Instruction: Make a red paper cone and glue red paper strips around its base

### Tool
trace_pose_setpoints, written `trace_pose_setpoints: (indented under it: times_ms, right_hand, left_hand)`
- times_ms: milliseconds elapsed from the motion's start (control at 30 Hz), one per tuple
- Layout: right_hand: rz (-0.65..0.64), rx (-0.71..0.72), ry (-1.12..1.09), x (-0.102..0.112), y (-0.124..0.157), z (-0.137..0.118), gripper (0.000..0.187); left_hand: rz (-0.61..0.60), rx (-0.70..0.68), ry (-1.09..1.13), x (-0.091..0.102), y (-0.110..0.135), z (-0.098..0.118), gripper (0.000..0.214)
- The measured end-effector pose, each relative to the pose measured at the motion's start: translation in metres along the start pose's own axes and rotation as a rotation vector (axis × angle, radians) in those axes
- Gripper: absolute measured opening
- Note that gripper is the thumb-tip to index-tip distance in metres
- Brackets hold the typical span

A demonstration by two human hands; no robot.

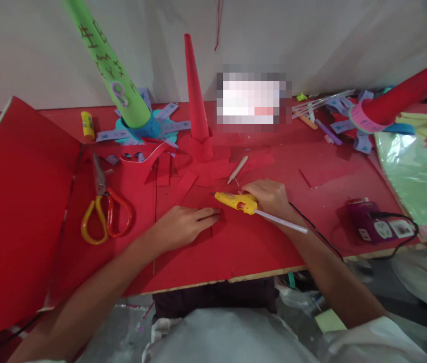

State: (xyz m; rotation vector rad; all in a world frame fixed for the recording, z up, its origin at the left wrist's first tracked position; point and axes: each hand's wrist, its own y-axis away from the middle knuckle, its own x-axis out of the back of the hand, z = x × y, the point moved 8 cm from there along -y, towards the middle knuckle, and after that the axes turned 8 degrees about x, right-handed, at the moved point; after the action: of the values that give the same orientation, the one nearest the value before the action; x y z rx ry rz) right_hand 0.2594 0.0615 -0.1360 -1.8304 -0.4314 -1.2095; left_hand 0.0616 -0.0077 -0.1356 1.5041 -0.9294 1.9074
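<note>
My right hand point(268, 195) grips a yellow glue gun point(236, 201) by its handle. A long clear glue stick point(283, 222) sticks out of its back, and its nozzle points left. My left hand point(179, 226) lies low on the red surface with its fingers stretched toward the right, just below the nozzle. Red paper may lie under those fingers, but red on red hides its outline. Beyond the hands are red paper strips point(186, 186), a white pen-like stick point(238, 169) and an upright red paper cone point(197, 96) with a flared, cut base.
Large scissors point(103, 201) lie left, near a standing red panel point(27, 201). A green lettered tube point(111, 70) and yellow glue stick tube point(87, 126) stand behind. At right are a purple power adapter point(372, 222) with a black cord, green plastic wrap point(413, 171) and a red tube point(413, 96).
</note>
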Motion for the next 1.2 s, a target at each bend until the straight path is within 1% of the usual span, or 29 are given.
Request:
trace_pose_setpoints:
  times_ms: [200, 433, 600, 700, 933, 1200]
  right_hand:
    - [0.005, 0.002, 0.028, -0.0035, -0.0007, -0.0004, 0.02]
    - [-0.036, -0.044, 0.037, -0.0052, 0.0027, 0.0045, 0.018]
    - [-0.019, -0.009, 0.063, -0.0043, 0.0018, 0.0019, 0.018]
    - [-0.033, -0.018, 0.054, -0.0054, 0.0015, 0.0027, 0.018]
    - [-0.056, -0.047, 0.027, -0.0051, 0.0016, 0.0028, 0.025]
    - [-0.046, -0.071, 0.077, -0.0018, -0.0025, -0.0002, 0.039]
  left_hand:
    - [0.0, -0.001, -0.033, 0.0002, 0.0003, 0.0005, 0.046]
    - [-0.008, 0.009, -0.042, 0.0011, 0.0002, -0.0002, 0.047]
    - [-0.005, 0.007, -0.042, -0.0009, 0.0012, -0.0008, 0.045]
    - [-0.001, 0.005, -0.022, -0.0015, 0.0017, -0.0014, 0.044]
    - [0.005, -0.004, -0.037, -0.0002, 0.0008, -0.0007, 0.045]
    - [-0.002, -0.004, -0.031, -0.0024, 0.0022, -0.0017, 0.046]
